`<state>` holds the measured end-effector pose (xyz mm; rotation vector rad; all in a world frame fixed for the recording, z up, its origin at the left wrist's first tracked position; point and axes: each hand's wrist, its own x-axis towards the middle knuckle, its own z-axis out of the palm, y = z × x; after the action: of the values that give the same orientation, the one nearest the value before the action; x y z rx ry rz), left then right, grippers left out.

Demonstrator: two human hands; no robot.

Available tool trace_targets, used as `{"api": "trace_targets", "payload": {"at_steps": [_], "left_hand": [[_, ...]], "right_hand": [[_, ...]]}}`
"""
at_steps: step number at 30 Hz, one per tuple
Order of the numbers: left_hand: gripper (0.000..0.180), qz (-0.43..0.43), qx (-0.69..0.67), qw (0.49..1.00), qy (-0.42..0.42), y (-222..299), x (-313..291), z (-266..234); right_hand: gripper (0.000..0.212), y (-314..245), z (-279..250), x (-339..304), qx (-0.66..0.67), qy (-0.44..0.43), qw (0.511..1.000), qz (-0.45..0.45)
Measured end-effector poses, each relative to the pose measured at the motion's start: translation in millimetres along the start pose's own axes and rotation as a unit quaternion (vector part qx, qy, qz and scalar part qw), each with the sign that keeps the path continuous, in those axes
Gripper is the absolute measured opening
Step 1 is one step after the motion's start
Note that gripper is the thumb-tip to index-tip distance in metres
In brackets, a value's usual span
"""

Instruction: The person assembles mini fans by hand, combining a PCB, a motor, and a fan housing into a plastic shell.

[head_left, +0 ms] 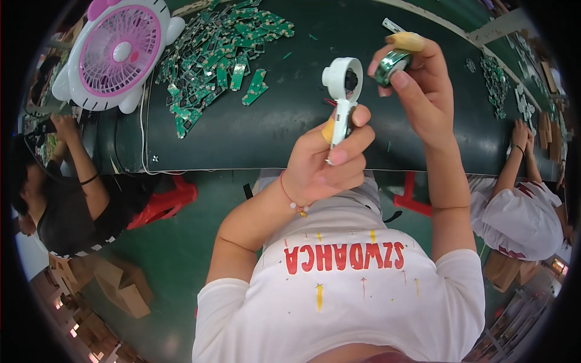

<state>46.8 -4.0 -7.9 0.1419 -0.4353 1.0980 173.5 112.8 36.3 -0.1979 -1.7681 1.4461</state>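
My left hand (321,160) grips a white plastic housing (334,74) by its narrow handle, holding it upright above the dark work surface. The housing has a round, ring-shaped head with a dark part inside and a bit of red wire beside its neck. Raised to the right of it, my right hand (431,100) pinches a shiny green, round part (384,70) between thumb and fingers. A gap separates the two pieces. Yellow finger covers show on both hands, one being a fingertip cover (407,41) on the right. Fingers hide some of the green part.
A heap of green circuit boards (221,60) lies at the far left, beside a pink and white fan (121,51). More boards (495,85) and white pieces (523,100) are on the right. Co-workers (66,199) sit on both sides. A white strip (393,25) lies behind my right hand.
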Motion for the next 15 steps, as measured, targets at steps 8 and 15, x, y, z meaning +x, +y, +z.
{"api": "trace_targets", "payload": {"at_steps": [8, 15], "left_hand": [[0.018, -0.016, -0.147, 0.988, -0.052, 1, 3, 0], [0.015, -0.015, -0.174, 0.982, -0.069, 3, 2, -1]], "right_hand": [[0.028, -8, 1, 17, -0.116, -0.105, 0.987, -0.027], [0.021, -14, 10, 26, -0.21, -0.146, 0.963, -0.089]]}}
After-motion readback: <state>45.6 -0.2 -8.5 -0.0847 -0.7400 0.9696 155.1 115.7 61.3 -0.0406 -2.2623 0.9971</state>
